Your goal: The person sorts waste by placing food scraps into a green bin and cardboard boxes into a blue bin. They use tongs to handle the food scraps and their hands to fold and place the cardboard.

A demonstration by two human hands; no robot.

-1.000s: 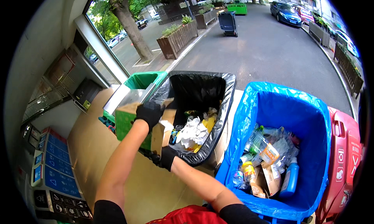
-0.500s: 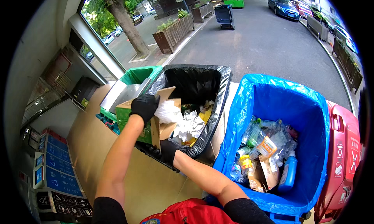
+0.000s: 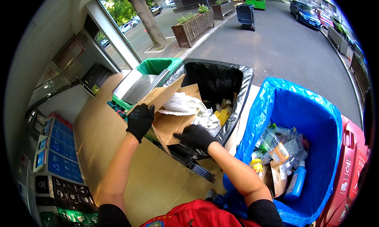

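An opened cardboard box point(image 3: 169, 126) is tilted over the near left rim of the black-lined bin point(image 3: 246, 82), its flaps spread. My left hand point(image 3: 140, 121), in a black glove, is closed on the box's left side. Gloved as well, my right hand point(image 3: 195, 137) has its fingers bent at the near right flap, seemingly pinching its edge; the fingertips are partly hidden. White crumpled packing paper point(image 3: 181, 103) lies in the box mouth. More crumpled paper point(image 3: 207, 122) and yellow scraps point(image 3: 223, 115) are in the bin beyond.
To the right stands a blue-lined bin point(image 3: 333, 120) with plastic bottles, cardboard and a blue bottle point(image 3: 296, 181). A red bin lid point(image 3: 351, 163) hangs beside it. A green bin point(image 3: 173, 64) stands left of the black-lined one. A dark wheeled bin point(image 3: 246, 16) is on the road.
The box has turned and opened wider, showing its brown inside. My left hand moved down its side; my right hand rose from below to the near flap. The view swung left.
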